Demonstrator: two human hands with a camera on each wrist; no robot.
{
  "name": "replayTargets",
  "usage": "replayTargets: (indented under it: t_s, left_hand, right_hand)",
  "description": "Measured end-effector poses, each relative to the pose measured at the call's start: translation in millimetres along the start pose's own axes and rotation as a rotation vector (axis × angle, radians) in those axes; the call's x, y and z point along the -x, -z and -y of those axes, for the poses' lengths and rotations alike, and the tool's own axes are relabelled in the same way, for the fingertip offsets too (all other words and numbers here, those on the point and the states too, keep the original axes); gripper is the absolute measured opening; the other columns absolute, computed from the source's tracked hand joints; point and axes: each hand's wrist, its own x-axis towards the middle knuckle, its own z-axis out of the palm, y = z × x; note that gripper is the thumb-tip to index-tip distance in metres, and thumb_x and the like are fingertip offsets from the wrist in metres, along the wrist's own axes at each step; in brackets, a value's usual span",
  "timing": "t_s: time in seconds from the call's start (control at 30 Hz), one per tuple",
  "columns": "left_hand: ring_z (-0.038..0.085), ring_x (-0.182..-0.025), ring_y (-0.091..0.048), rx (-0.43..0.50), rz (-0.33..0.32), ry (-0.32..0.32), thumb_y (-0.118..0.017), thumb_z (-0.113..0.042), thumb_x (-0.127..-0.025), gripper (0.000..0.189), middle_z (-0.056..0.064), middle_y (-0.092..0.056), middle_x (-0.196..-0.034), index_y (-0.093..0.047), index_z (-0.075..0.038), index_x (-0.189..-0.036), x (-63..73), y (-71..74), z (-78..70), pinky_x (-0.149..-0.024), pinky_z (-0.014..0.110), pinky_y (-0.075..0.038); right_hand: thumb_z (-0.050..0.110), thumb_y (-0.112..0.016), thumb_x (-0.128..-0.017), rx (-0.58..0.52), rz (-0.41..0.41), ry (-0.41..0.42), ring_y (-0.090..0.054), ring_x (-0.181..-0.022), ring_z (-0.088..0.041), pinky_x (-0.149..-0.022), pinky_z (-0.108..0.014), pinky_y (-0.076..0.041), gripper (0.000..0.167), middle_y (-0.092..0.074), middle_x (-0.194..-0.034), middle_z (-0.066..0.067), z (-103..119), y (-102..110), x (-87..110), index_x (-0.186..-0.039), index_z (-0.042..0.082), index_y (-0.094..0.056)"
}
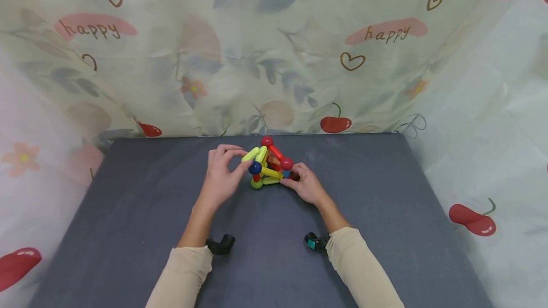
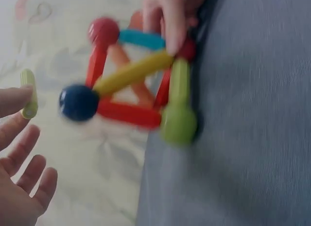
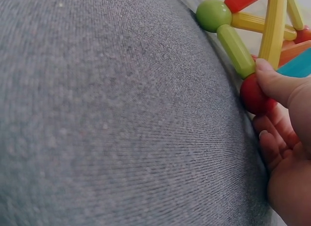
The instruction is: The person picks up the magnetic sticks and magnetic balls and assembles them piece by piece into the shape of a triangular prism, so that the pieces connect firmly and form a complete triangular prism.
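A frame of coloured rods and balls stands on the dark tabletop, with a dark blue ball (image 1: 254,168), a green ball (image 2: 179,125) and a red ball (image 2: 103,31) at its corners. My left hand (image 1: 220,175) pinches a loose light green rod (image 2: 27,78) between thumb and finger. That rod is apart from the frame in the left wrist view; the other fingers are spread. My right hand (image 1: 308,185) grips the frame's lower right corner, its thumb by a yellow rod (image 3: 272,34) and a dark red ball (image 3: 253,94). Part of that corner is hidden behind the fingers.
The dark grey table (image 1: 265,270) ends at the back against a hanging patterned cloth (image 1: 239,80). A black wrist strap (image 1: 220,245) sits at the left wrist, another strap (image 1: 316,241) at the right. Thin wire (image 1: 413,125) shows near the back right corner.
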Motion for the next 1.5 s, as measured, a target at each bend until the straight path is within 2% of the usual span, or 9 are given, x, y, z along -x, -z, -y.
replayTargets:
  t_s: [0.13, 0.3, 0.47, 0.7, 0.87, 1.1, 1.3, 1.43, 1.5]
  left_hand:
    - [0.03, -0.125, -0.038, -0.043, 0.042, -0.068, -0.074, -0.03, -0.095, 0.022, 0.003, -0.055, -0.133, -0.074, -0.015, -0.11, -5.7, -19.8, -9.4, -0.1, 0.05, -0.041]
    - [0.031, -0.125, -0.037, -0.149, 0.071, -0.112, -0.076, -0.03, -0.093, 0.02, 0.004, -0.055, -0.136, -0.076, -0.016, -0.109, -8.3, -31.8, -13.3, -0.101, 0.05, -0.042]
    - [0.032, -0.124, -0.039, -0.268, 0.036, -0.175, -0.079, -0.028, -0.091, 0.019, 0.005, -0.056, -0.137, -0.077, -0.017, -0.106, -7.8, -35.7, -13.1, -0.104, 0.052, -0.039]
    - [0.031, -0.126, -0.04, -0.4, -0.025, -0.229, -0.081, -0.026, -0.088, 0.017, 0.004, -0.057, -0.136, -0.078, -0.017, -0.102, -5.6, -37.9, -16.0, -0.1, 0.05, -0.041]
    - [0.032, -0.128, -0.041, -0.469, -0.03, -0.251, -0.082, -0.024, -0.087, 0.013, 0.006, -0.056, -0.137, -0.079, -0.016, -0.098, -3.8, -40.9, -19.0, -0.1, 0.051, -0.043]
    - [0.034, -0.126, -0.041, -0.431, -0.04, -0.23, -0.083, -0.029, -0.086, 0.022, 0.007, -0.054, -0.14, -0.078, -0.018, -0.104, -1.9, -46.6, -15.9, -0.102, 0.051, -0.042]
    - [0.033, -0.129, -0.038, -0.316, -0.013, -0.129, -0.081, -0.045, -0.085, 0.053, 0.007, -0.047, -0.149, -0.068, -0.019, -0.129, 0.0, -43.4, -12.7, -0.107, 0.051, -0.04]
    - [0.034, -0.138, -0.034, -0.326, -0.011, -0.077, -0.073, -0.057, -0.088, 0.067, 0.009, -0.042, -0.156, -0.058, -0.021, -0.142, -1.2, -35.8, -12.3, -0.113, 0.055, -0.037]
    - [0.035, -0.144, -0.03, -0.359, -0.015, -0.048, -0.068, -0.064, -0.089, 0.074, 0.01, -0.038, -0.159, -0.052, -0.022, -0.148, -2.1, -30.5, -11.7, -0.117, 0.057, -0.033]
  right_hand:
    - [0.03, -0.075, -0.094, -0.007, -0.001, 0.008, -0.058, -0.101, -0.022, -0.089, -0.035, -0.047, 0.038, -0.06, -0.117, -0.008, 0, -1, -0.3, -0.127, 0.013, -0.07]
    - [0.03, -0.075, -0.094, -0.006, -0.004, 0.014, -0.059, -0.1, -0.021, -0.088, -0.034, -0.047, 0.039, -0.06, -0.116, -0.008, -1, -1, 0.5, -0.129, 0.014, -0.07]
    - [0.029, -0.075, -0.094, -0.005, -0.003, 0.038, -0.058, -0.098, -0.02, -0.086, -0.033, -0.047, 0.038, -0.06, -0.114, -0.008, -1, -2, 0.4, -0.128, 0.014, -0.07]
    - [0.029, -0.075, -0.094, -0.01, 0.003, 0.053, -0.058, -0.098, -0.021, -0.086, -0.033, -0.047, 0.038, -0.06, -0.115, -0.009, -1, -4, -0.2, -0.129, 0.014, -0.07]
    - [0.03, -0.074, -0.095, -0.011, 0.013, 0.041, -0.058, -0.099, -0.02, -0.086, -0.033, -0.047, 0.036, -0.06, -0.117, -0.008, -1, -4, 0.5, -0.126, 0.013, -0.071]
    - [0.029, -0.074, -0.094, -0.015, 0.006, 0.054, -0.057, -0.1, -0.022, -0.086, -0.034, -0.047, 0.037, -0.06, -0.117, -0.009, -3, 1, 1.4, -0.127, 0.012, -0.07]
    - [0.027, -0.075, -0.094, -0.016, -0.002, 0.044, -0.057, -0.1, -0.023, -0.087, -0.035, -0.047, 0.033, -0.06, -0.116, -0.01, -8, 7, 5.3, -0.122, 0.01, -0.071]
    - [0.027, -0.077, -0.092, -0.013, -0.009, 0.036, -0.057, -0.098, -0.023, -0.087, -0.035, -0.048, 0.035, -0.06, -0.113, -0.011, -11, 10, 9.0, -0.122, 0.01, -0.069]
    - [0.032, -0.078, -0.091, 0.0, 0.007, 0.021, -0.058, -0.099, -0.023, -0.088, -0.036, -0.049, 0.046, -0.059, -0.113, -0.011, -10, 11, 11.1, -0.129, 0.011, -0.064]
